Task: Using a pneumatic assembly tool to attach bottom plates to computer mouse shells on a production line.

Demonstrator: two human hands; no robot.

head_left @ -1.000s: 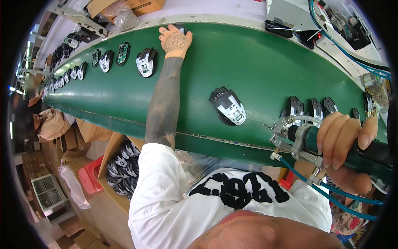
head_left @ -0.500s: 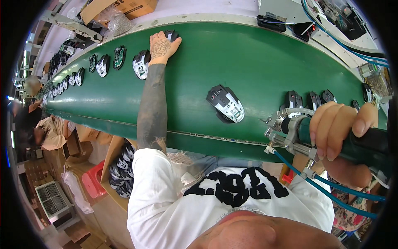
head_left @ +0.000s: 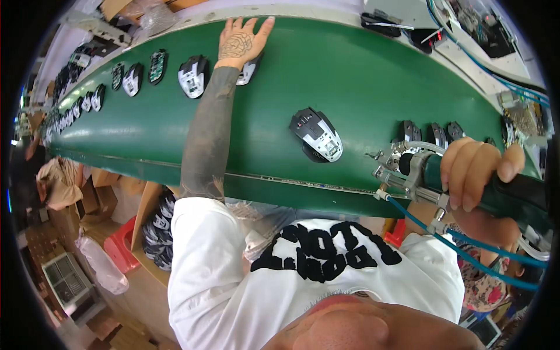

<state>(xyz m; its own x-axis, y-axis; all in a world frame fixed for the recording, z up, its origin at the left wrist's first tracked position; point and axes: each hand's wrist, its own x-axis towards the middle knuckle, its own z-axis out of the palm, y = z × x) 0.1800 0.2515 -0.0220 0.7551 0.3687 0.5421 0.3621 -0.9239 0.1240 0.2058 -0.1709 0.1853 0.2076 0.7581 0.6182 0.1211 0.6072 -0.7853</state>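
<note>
My left hand (head_left: 242, 44) reaches to the far side of the green belt, its fingers stretched out and spread. Under its wrist lies a half-assembled computer mouse (head_left: 249, 71), partly covered, so I cannot tell if the hand touches it. My right hand (head_left: 481, 178) is wrapped around a dark green and black power screwdriver (head_left: 433, 175). Metal fittings and blue hoses are fixed to it, and its tip points left above the belt. Left of that tip, another open mouse (head_left: 318, 137) with a black and white shell lies alone mid-belt.
The green conveyor belt (head_left: 350, 70) curves across the view. More mouse shells (head_left: 192, 77) line its left, and several black ones (head_left: 409, 130) lie to the right. A carton of mouse parts (head_left: 140, 233) and a red stool (head_left: 121, 245) stand below left. Equipment (head_left: 431, 38) borders the far right.
My left hand has opened and slid past the far mouse, which now shows nearer to me and slightly right. The whole view has shifted a little. My right hand keeps its hold.
</note>
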